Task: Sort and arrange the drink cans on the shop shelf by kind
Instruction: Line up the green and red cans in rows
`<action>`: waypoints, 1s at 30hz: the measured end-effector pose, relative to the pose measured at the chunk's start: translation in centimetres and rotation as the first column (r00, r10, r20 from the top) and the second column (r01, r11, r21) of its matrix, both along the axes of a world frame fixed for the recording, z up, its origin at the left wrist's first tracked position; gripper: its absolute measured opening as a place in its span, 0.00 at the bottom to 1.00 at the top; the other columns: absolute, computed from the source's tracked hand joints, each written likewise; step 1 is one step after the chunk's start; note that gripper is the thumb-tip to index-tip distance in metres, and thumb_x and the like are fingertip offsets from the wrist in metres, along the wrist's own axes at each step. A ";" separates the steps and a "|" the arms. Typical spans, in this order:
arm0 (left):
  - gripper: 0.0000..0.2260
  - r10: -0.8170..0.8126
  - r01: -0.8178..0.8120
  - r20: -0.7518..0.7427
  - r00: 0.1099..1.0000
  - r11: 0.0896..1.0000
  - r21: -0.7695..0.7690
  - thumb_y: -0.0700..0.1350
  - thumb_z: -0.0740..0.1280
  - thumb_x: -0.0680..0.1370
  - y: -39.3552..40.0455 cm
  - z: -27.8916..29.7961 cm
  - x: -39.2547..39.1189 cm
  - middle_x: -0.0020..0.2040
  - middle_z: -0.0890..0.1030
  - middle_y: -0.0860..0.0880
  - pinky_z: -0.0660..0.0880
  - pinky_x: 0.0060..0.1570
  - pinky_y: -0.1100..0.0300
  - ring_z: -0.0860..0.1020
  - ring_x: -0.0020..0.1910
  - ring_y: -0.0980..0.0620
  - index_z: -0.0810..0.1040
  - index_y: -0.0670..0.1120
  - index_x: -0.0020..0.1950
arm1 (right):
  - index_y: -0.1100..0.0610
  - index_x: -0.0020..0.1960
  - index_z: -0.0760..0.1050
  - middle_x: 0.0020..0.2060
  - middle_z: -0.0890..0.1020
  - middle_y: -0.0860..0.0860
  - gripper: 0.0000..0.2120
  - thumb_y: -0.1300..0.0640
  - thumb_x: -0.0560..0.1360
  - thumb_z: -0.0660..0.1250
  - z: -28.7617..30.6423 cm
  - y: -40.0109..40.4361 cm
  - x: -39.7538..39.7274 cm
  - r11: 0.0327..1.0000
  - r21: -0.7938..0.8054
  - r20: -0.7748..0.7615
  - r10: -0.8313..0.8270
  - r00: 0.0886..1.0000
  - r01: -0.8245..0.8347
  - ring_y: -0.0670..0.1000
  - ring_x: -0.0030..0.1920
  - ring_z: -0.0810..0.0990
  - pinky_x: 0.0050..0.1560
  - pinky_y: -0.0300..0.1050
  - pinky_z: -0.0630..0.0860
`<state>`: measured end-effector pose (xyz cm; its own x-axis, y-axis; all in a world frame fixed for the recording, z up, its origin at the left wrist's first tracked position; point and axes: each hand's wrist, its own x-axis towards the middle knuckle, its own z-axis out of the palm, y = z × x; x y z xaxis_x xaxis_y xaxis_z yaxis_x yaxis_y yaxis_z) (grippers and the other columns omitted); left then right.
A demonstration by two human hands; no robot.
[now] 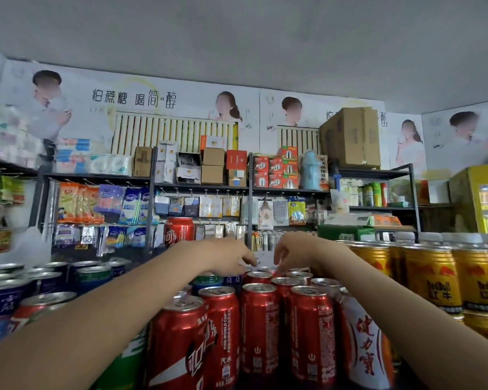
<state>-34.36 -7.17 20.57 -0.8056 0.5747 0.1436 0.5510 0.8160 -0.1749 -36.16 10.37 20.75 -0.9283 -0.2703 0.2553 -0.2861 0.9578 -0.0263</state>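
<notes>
- Left hand (pixel 231 258), centre of frame: reaches over the red cans (pixel 258 319); fingers curled down toward the rear can tops. Whether they clamp on a can cannot be told, as the hand hides its own fingertips.
- Right hand (pixel 296 251), just right of it: fingers spread and bent, tips touching the tops of the rear red cans; no can is visibly enclosed.
- Red cans, lower centre: packed touching, in rows. Risk: both forearms pass just above the front row, so a lowered wrist could topple a can and knock its neighbours.
- White can (pixel 364 342), lower right, touches the red block beside the right forearm; it is likely to be nudged off the shelf front.
- Blue cans (pixel 3 296) at left and green can (pixel 206 278) behind the left hand sit mixed near red; a blind rear grasp may take the wrong kind.
- Gold cans (pixel 431 280), right: stacked; a sideways elbow could shake them.
</notes>
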 end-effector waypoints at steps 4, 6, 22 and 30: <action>0.19 0.007 -0.003 0.059 0.998 0.998 -0.070 0.39 0.56 0.80 0.9 0.3 -1.1 0.70 0.69 0.49 0.64 0.67 0.56 0.68 0.67 0.50 0.68 0.48 0.70 | 0.57 0.59 0.77 0.58 0.79 0.50 0.18 0.49 0.73 0.69 0.3 0.4 -1.5 0.999 0.040 0.159 0.006 0.987 -0.012 0.51 0.59 0.76 0.64 0.48 0.71; 0.21 0.029 -0.021 0.079 0.996 0.995 -0.097 0.36 0.55 0.79 1.5 0.2 -1.7 0.70 0.69 0.48 0.66 0.63 0.58 0.69 0.65 0.49 0.67 0.47 0.71 | 0.57 0.59 0.77 0.58 0.79 0.50 0.19 0.47 0.73 0.68 0.2 0.0 -2.1 0.999 -0.012 0.130 0.043 0.991 -0.042 0.50 0.58 0.76 0.64 0.48 0.70; 0.22 -0.128 0.080 0.291 0.948 0.982 0.169 0.57 0.64 0.75 0.0 -1.1 -0.5 0.63 0.76 0.53 0.66 0.67 0.56 0.74 0.61 0.55 0.71 0.51 0.67 | 0.63 0.56 0.79 0.51 0.82 0.55 0.17 0.57 0.70 0.72 -1.5 -2.9 -4.6 0.985 -0.134 0.036 -0.103 0.994 0.107 0.50 0.45 0.78 0.44 0.41 0.75; 0.21 -0.166 0.095 0.349 0.922 0.973 0.211 0.52 0.65 0.76 -0.4 -0.9 -0.2 0.65 0.74 0.52 0.67 0.64 0.62 0.72 0.63 0.55 0.69 0.50 0.68 | 0.65 0.65 0.70 0.55 0.78 0.62 0.27 0.60 0.69 0.73 -1.2 -3.0 -3.9 0.967 -0.157 0.039 -0.198 0.979 0.201 0.47 0.25 0.75 0.23 0.35 0.72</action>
<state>-34.55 -7.57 19.69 -0.7420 0.6698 -0.0291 0.6515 0.7306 0.2046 -40.04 7.41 19.55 -0.9654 -0.0365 0.2583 -0.0871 0.9784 -0.1874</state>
